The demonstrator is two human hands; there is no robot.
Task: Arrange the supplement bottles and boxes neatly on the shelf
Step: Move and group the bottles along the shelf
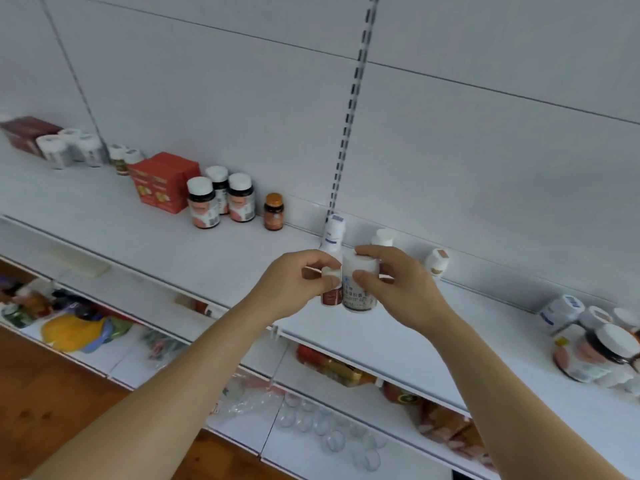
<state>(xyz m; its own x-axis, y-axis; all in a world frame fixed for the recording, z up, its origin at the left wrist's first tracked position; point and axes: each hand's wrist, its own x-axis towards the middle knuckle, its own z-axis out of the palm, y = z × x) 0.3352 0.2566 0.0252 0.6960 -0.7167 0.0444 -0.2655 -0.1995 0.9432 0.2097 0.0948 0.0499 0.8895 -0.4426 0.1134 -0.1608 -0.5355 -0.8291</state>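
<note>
My left hand [298,284] pinches a small bottle with a white cap and red-brown label [330,292] just above the white shelf [173,233]. Beside it, my right hand [398,282] grips a larger white bottle with blue print [358,289] by its cap. The two bottles touch side by side. Behind them a tall white bottle [333,233], a white-capped bottle [382,237] and a tilted small bottle [437,261] stand near the back wall. Further left are three dark bottles with white caps [221,197], an amber bottle [273,212] and a red box [162,180].
White bottles [69,147] and a dark red box [27,133] sit at the far left. A cluster of bottles [595,341] fills the shelf's right end. Lower shelves hold packets, a yellow cap [72,332] and clear cups [329,431]. Wooden floor lies below left.
</note>
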